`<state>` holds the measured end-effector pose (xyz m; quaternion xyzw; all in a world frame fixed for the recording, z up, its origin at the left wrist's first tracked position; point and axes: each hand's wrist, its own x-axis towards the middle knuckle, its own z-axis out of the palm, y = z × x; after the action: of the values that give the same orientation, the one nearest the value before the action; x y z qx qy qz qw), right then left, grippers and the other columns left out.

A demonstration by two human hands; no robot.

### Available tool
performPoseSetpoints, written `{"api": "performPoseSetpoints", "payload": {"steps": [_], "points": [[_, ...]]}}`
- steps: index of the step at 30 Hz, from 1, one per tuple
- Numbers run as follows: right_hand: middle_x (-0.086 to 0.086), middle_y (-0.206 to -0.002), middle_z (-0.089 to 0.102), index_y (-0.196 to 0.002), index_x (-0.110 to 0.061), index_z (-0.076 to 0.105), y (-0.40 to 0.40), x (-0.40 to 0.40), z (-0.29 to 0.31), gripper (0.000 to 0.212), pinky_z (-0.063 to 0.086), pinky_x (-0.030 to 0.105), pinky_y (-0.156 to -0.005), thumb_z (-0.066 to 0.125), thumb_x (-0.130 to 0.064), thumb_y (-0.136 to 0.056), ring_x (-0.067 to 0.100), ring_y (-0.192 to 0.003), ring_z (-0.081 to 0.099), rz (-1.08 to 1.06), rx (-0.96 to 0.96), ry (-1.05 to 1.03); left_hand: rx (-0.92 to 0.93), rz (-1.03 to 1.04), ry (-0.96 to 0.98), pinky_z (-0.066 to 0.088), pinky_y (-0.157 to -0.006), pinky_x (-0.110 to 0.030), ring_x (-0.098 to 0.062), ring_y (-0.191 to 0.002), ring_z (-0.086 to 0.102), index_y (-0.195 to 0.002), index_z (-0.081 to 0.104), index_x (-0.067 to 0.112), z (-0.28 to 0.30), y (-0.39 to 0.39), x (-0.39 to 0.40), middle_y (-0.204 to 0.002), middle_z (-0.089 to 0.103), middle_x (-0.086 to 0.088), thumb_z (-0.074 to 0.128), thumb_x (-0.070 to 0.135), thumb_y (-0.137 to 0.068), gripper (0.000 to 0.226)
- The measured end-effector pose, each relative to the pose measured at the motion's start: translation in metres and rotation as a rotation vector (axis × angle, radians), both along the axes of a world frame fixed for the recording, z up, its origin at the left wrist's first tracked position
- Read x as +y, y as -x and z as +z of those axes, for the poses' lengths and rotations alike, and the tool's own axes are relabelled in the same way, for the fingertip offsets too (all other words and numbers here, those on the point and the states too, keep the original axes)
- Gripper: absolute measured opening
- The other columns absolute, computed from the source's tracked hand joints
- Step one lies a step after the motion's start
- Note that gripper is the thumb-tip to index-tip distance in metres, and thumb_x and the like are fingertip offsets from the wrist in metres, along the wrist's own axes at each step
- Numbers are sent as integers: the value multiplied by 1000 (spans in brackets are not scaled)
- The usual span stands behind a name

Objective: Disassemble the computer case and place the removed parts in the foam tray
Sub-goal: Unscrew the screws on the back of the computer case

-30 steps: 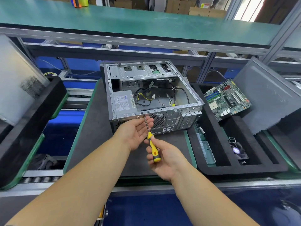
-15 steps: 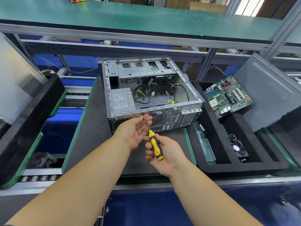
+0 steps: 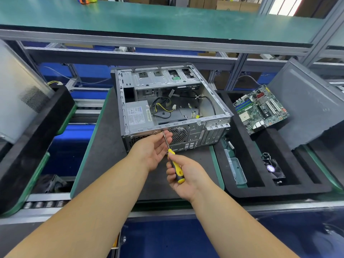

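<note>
An open grey computer case lies on its side on a dark mat, with a power supply and loose cables inside. My right hand grips the yellow-and-black handle of a screwdriver. Its tip sits on a screw at the top of the case's rear panel, beside the fan grille. My left hand pinches the metal shaft just below the tip. To the right, the black foam tray holds a green motherboard, a small fan and a pale drive bracket.
A grey side panel leans in the foam tray at the right. Another black foam tray with a pale panel stands at the left. A green shelf runs overhead behind the case. Conveyor rollers show at the near left.
The screwdriver tip has risen to the screw at the rear panel's top edge, both hands moving up with it. The view has shifted slightly.
</note>
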<state>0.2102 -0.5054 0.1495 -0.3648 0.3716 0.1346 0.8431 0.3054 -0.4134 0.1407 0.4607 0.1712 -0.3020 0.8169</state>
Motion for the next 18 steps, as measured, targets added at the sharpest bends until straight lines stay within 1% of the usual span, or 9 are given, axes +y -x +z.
{"api": "performPoseSetpoints", "payload": {"steps": [4, 8, 10, 12, 13, 14, 16, 17, 18], "points": [[4, -62, 53, -89, -8, 65, -4, 0, 5, 9, 33, 17, -36, 68, -16, -90, 8, -40, 41, 15, -3, -16, 2, 6, -16, 53, -53, -17, -6, -71, 72, -95, 71, 10, 3, 0, 0, -86, 77, -1, 53, 14, -98, 19], [4, -61, 53, -85, -9, 63, -2, 0, 6, 15, 34, 17, -37, 64, -21, -93, 8, -41, 41, 40, -16, -25, -4, 17, -34, 54, -55, -18, -8, -71, 73, -94, 70, 10, 10, 3, 0, -84, 77, -1, 52, 18, -99, 20], [4, -62, 54, -85, -9, 63, -1, -1, 5, 16, 35, 18, -38, 64, -22, -94, 8, -42, 42, 44, -18, -19, -29, -30, -121, 55, -63, -21, -10, -75, 73, -96, 70, 10, 13, 4, 0, -87, 77, -3, 50, 20, -99, 22], [4, -62, 54, -85, -9, 63, -1, -2, 3, 15, 35, 18, -38, 63, -22, -94, 8, -42, 42, 51, -21, -13, -78, -139, -325, 53, -70, -23, -13, -78, 69, -92, 68, 10, 20, 7, 3, -88, 74, -4, 48, 22, -100, 24], [4, -61, 53, -85, -9, 62, -1, -3, 2, 15, 35, 18, -38, 62, -22, -94, 9, -42, 42, 55, -24, -11, -146, -195, -483, 51, -69, -24, -13, -74, 66, -88, 67, 11, 24, 8, 6, -86, 73, -3, 49, 22, -100, 24], [4, -62, 53, -85, -9, 62, -1, -4, 2, 15, 35, 18, -38, 62, -21, -94, 9, -42, 42, 57, -27, -10, -275, -234, -671, 50, -69, -26, -12, -70, 64, -85, 68, 14, 26, 8, 11, -82, 72, 2, 52, 22, -98, 22], [4, -63, 53, -87, -9, 61, -2, -6, -1, 13, 36, 19, -38, 63, -21, -93, 10, -43, 42, 61, -30, -8, -670, -221, -1019, 51, -68, -29, -10, -69, 64, -81, 69, 23, 30, 7, 24, -74, 71, 9, 56, 26, -92, 17], [5, -64, 54, -88, -9, 61, -2, -6, -2, 13, 36, 20, -39, 63, -21, -93, 10, -44, 43, 64, -31, -5, -853, -196, -1133, 50, -66, -29, -9, -69, 62, -79, 67, 26, 34, 7, 29, -72, 69, 10, 57, 28, -90, 15], [5, -65, 54, -88, -9, 61, -1, -7, -2, 13, 37, 20, -39, 63, -21, -93, 10, -44, 43, 68, -29, -2, -996, -175, -1195, 48, -64, -28, -7, -69, 60, -79, 64, 27, 38, 6, 33, -72, 66, 11, 57, 30, -90, 13]]}}
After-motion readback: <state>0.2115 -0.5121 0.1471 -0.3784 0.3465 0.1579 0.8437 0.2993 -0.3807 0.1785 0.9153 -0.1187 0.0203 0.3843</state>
